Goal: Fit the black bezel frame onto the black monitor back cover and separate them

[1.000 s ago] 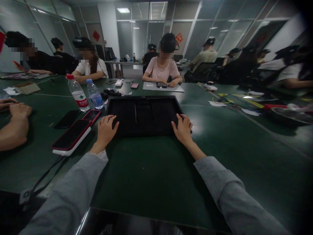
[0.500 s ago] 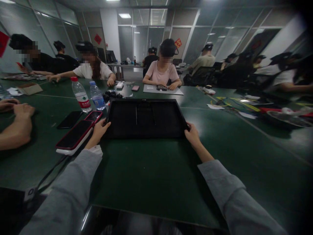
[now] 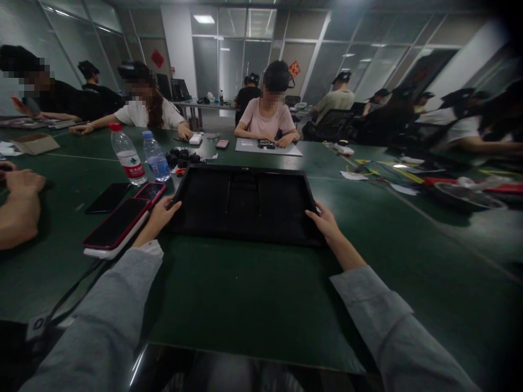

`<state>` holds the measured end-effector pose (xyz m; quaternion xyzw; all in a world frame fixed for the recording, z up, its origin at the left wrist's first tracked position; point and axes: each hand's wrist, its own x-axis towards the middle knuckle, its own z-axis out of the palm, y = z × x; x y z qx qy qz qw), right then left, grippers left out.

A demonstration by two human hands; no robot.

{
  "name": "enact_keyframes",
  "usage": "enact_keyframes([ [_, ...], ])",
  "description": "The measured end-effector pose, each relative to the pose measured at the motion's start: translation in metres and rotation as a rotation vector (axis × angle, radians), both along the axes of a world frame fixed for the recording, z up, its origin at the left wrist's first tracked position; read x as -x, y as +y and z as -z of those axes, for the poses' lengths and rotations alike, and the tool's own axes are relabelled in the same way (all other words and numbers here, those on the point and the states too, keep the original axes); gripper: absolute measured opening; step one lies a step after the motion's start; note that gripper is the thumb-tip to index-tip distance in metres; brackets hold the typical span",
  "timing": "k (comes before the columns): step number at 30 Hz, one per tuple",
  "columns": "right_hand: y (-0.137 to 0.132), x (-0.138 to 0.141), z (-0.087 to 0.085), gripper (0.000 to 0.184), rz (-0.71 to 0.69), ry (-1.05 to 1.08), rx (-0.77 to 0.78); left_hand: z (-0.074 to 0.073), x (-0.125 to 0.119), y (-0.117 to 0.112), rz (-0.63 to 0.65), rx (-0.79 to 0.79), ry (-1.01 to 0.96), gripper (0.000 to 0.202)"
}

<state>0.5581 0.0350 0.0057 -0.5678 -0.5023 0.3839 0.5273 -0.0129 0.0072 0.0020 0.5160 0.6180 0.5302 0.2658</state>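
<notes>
Fingers of the left hand (image 3: 163, 212) and right hand (image 3: 327, 221), closed around opposite ends of the shallow black tray (image 3: 281, 204), have just brought it slightly nearer over the green desk (image 3: 241, 299), apparently leaving it under two-handed control.

The tray (image 3: 281, 204) partly hides the left hand (image 3: 161, 213), and the left edge crops a co-worker's forearm (image 3: 20, 215).

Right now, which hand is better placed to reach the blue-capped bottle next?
Probably the left. The left hand grips the left side of the shallow black tray, with the blue-capped bottle beyond it. The right hand holds the opposite side, so it would have to reach across.
</notes>
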Motion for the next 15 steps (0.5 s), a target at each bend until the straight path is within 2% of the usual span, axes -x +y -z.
enact_keyframes([
  [3,0.0,0.0,0.001,0.083,0.001,-0.042,-0.069,0.003,0.002,0.003,-0.02,0.008,0.083,0.058],
  [8,0.001,-0.005,0.004,0.078,0.114,-0.078,-0.137,-0.001,-0.001,0.002,-0.106,0.061,0.154,0.055],
  [12,0.004,-0.022,0.005,0.071,0.325,-0.095,-0.148,-0.001,0.0,0.003,-0.097,0.066,0.188,0.056],
  [15,0.005,-0.045,0.007,0.065,0.523,-0.136,-0.161,0.003,0.004,0.006,-0.073,0.061,0.204,0.057],
])
